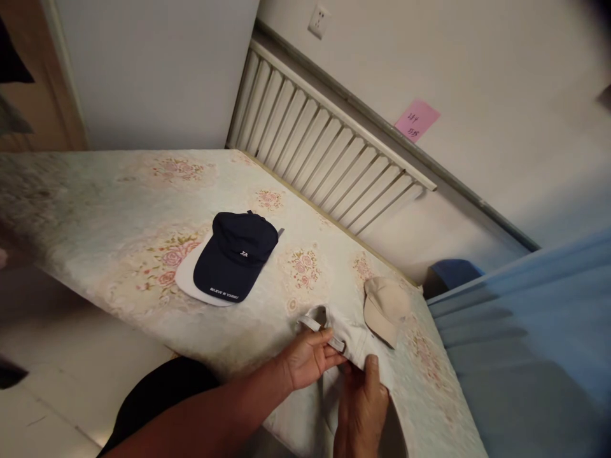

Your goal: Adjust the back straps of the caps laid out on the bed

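Observation:
A white cap [360, 340] is between my two hands over the flowered table cover. My left hand [309, 359] closes its thumb and fingers on the cap's back strap. Along the cap's lower edge, my right hand [365, 401] grips with the thumb on top; its fingers are mostly hidden. To the left a navy cap [238, 254] lies on a second white cap [188, 270], whose brim sticks out beneath. Just beyond my hands on the right rests a beige cap [387, 305].
The table cover [305, 235] has a rose pattern. A radiator [324, 140] runs along the wall behind it, with a pink note [417, 119] above. At right hangs a blue curtain [529, 331], with a blue cap-like object [453, 277] beside it.

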`<state>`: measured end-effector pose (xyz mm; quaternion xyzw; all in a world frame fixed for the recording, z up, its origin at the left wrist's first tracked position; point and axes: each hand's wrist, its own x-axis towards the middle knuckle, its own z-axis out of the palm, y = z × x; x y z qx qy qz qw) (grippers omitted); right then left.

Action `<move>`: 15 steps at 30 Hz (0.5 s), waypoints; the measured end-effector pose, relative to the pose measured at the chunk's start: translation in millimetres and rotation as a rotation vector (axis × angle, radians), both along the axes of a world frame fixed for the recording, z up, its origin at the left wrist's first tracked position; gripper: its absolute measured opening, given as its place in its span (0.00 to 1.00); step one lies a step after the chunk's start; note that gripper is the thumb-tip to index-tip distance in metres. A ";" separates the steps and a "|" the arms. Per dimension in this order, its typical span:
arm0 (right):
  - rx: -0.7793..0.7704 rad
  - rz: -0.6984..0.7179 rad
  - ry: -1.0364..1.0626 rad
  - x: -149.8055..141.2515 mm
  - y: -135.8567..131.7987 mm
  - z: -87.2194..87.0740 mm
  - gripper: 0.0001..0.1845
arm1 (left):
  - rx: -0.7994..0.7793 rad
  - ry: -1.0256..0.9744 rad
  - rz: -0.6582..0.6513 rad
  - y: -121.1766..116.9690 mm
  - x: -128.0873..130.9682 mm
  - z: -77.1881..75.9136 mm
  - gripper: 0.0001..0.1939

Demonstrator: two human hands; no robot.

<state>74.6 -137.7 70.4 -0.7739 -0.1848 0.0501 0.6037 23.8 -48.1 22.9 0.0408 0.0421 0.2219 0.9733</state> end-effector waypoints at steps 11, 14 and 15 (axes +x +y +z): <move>-0.203 0.078 -0.096 8.6 -8.4 -15.4 0.26 | -0.010 -0.071 -0.074 -14.4 0.2 -0.2 0.09; -0.147 0.078 -0.052 5.1 -2.7 -13.8 0.28 | 0.039 -0.014 -0.047 -12.7 0.9 -1.5 0.10; -0.096 0.079 -0.002 3.8 -0.6 -13.1 0.29 | 0.052 -0.002 -0.041 -12.1 1.2 -1.9 0.10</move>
